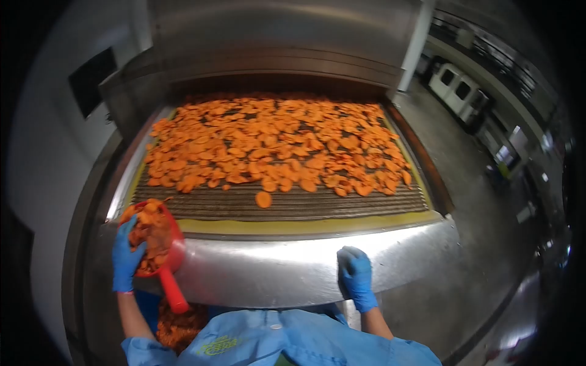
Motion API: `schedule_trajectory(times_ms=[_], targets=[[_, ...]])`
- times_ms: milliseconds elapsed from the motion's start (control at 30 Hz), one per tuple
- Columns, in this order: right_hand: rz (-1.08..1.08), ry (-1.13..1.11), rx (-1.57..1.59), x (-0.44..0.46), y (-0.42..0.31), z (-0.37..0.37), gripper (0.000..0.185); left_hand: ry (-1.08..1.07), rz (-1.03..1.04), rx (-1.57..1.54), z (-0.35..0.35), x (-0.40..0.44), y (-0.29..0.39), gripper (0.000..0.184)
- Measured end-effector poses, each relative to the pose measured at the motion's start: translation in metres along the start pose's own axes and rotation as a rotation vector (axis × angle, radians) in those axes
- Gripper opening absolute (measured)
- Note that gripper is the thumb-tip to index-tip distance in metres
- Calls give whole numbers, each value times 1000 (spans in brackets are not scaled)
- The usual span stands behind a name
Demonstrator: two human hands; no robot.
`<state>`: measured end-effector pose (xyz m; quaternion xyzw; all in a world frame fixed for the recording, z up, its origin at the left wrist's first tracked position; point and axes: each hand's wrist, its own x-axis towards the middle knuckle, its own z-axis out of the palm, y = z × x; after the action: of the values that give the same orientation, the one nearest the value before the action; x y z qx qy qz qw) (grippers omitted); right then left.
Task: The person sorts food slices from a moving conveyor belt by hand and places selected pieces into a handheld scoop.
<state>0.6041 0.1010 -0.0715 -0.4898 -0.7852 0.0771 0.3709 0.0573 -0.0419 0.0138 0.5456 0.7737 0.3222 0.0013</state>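
My left hand [126, 256], in a blue glove, grips the left side of a red scoop [176, 253]. Orange vegetable slices [151, 235] fill the scoop, and its handle points down toward me, free of my fingers. On the shiny metal ledge [262, 268] rests my right hand [356, 272], also gloved in blue, with its fingers curled in; whether anything is inside them is hidden. Beyond the ledge, many more orange slices [262, 146] lie spread over a ribbed conveyor belt [232, 204]. One single slice [263, 199] sits nearer me than the others.
A yellow strip [293, 226] edges the belt's near end. At the back, a large metal housing [274, 36] stands over the belt. Below the scoop, a blue container holds orange pieces [180, 323] close to my body. White machines [455, 88] stand far right across the floor.
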Motion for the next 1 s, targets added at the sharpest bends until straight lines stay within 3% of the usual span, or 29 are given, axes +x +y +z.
schedule_trajectory(times_ms=[367,500,633,700,1000], targets=[[37,-57,-15,1,-1,-2,29,-32,-35,96,1,0,-5,70],[14,-30,11,-1,0,0,27,-20,43,57,0,2,-7,71],[13,12,14,-1,-2,2,21,-38,-50,18,-3,2,-1,72],[-8,22,17,-3,0,5,22,18,62,152,-3,2,0,71],[28,-45,47,-8,8,10,27,-30,-19,168,-10,1,10,74]])
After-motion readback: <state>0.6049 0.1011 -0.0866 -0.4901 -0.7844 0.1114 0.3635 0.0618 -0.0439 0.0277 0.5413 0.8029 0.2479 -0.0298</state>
